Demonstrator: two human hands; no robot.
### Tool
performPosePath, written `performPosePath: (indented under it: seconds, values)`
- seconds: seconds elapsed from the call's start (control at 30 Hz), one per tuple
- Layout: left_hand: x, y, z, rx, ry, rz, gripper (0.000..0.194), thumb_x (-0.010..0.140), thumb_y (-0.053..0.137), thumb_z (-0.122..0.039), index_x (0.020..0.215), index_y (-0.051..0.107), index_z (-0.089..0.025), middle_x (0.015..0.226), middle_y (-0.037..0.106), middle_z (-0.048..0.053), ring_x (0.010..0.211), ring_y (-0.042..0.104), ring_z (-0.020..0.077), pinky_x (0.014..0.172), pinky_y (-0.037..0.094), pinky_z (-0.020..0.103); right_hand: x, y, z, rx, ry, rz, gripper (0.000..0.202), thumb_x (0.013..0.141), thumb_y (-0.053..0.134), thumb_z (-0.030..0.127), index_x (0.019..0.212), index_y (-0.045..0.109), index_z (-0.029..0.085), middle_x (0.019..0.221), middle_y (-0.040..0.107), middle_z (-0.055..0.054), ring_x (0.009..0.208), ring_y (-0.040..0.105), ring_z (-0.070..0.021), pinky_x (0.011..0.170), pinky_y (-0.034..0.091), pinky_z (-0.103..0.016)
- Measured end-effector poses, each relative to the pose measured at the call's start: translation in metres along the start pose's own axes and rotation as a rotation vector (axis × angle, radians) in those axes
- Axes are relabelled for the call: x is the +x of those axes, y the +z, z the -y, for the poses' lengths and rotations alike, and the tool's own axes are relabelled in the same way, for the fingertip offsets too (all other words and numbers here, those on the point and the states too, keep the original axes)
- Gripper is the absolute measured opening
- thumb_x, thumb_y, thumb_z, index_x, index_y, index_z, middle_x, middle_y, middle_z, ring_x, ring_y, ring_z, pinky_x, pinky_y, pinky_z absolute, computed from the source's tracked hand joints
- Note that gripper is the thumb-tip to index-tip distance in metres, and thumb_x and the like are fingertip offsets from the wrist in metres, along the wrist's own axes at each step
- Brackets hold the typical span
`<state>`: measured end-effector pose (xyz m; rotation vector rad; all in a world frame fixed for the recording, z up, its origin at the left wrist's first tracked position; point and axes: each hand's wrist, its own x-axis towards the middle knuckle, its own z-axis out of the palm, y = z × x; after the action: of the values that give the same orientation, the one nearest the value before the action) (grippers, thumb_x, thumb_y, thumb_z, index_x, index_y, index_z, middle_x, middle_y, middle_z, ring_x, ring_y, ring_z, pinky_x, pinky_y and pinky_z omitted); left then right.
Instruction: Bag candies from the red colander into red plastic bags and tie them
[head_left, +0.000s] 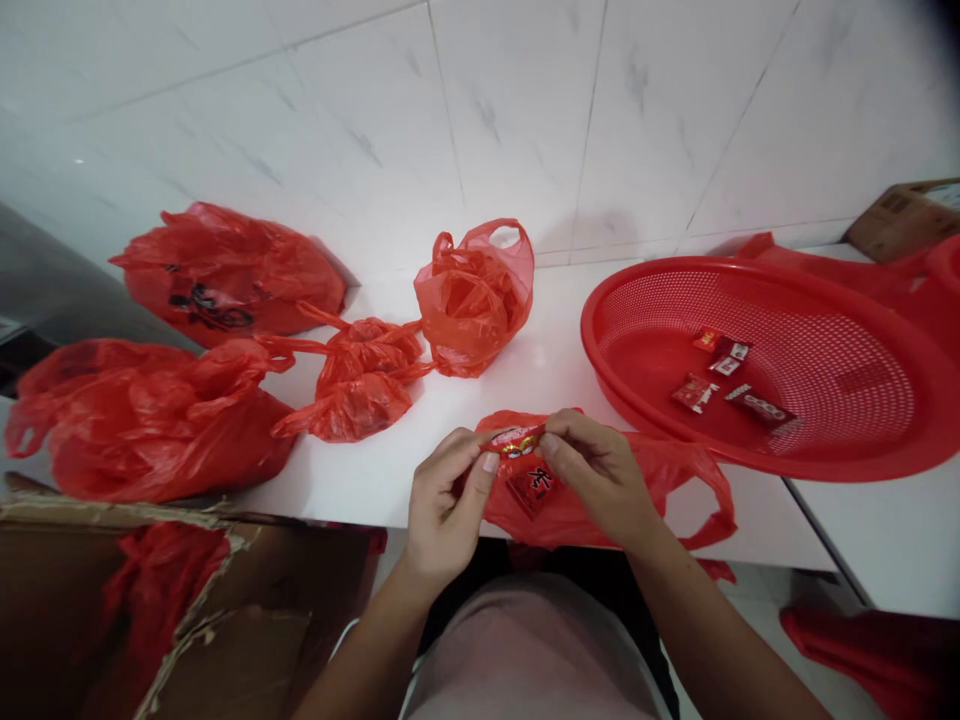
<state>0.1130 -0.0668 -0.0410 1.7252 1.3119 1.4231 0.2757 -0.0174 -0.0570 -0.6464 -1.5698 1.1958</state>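
Note:
Between both hands is a small red and gold wrapped packet (514, 441), pinched at its two ends. My left hand (452, 500) grips the left end with thumb and fingers. The right end is held by my right hand (604, 480), also in a pinch. Beneath them a red plastic bag (675, 475) lies flat on the white table, its handle loop spread to the right. A dark red packet with black lettering (533, 487) shows at the bag, just below the held packet.
A red basket (750, 462) with several small packets stands at the right. Filled red bags (165, 430) and a knotted bag (367, 385) sit at the left, another bag (476, 300) near the wall. An open cardboard box (255, 580) is at lower left, another box (904, 222) at far right.

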Motion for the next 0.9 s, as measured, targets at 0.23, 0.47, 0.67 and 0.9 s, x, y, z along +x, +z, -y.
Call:
performPosePath:
  seconds: [0.23, 0.47, 0.67, 0.9]
  values:
    - [0.002, 0.001, 0.000, -0.128, -0.217, 0.038, 0.030, 0.095, 0.053, -0.034, 0.072, 0.063, -0.017, 0.070, 0.051, -0.001, 0.068, 0.048, 0.0125, 0.063, 0.038, 0.025, -0.001, 0.000, 0.001, -0.007, 0.017, 0.009, 0.022, 0.097, 0.048, 0.030, 0.078, 0.052, 0.019, 0.066, 0.044, 0.005, 0.058, 0.039, -0.0078, 0.056, 0.032, -0.022]
    - [0.000, 0.000, 0.002, -0.280, -0.306, 0.137, 0.036, 0.096, 0.051, -0.038, 0.075, 0.071, -0.017, 0.074, 0.065, 0.002, 0.072, 0.058, 0.0143, 0.069, 0.042, 0.026, 0.003, 0.006, -0.001, 0.257, 0.249, 0.032, 0.035, 0.097, 0.052, 0.040, 0.070, 0.048, 0.018, 0.056, 0.040, 0.006, 0.049, 0.033, -0.0063, 0.048, 0.026, -0.021]
    - [-0.002, 0.001, 0.006, -0.407, -0.364, 0.131, 0.039, 0.097, 0.048, -0.041, 0.077, 0.073, -0.018, 0.079, 0.070, 0.004, 0.074, 0.059, 0.0151, 0.067, 0.042, 0.025, 0.004, 0.010, -0.005, 0.513, 0.378, 0.017, 0.033, 0.091, 0.061, 0.041, 0.071, 0.050, 0.017, 0.057, 0.039, 0.007, 0.044, 0.030, -0.0036, 0.043, 0.018, -0.020]
    - [-0.004, -0.003, 0.012, -0.399, -0.307, 0.096, 0.034, 0.095, 0.051, -0.044, 0.080, 0.069, -0.019, 0.076, 0.062, 0.001, 0.073, 0.051, 0.0132, 0.071, 0.040, 0.024, 0.007, 0.012, 0.002, 0.588, 0.391, -0.057, 0.034, 0.087, 0.063, 0.037, 0.065, 0.048, 0.017, 0.050, 0.036, 0.008, 0.040, 0.026, -0.0033, 0.040, 0.017, -0.019]
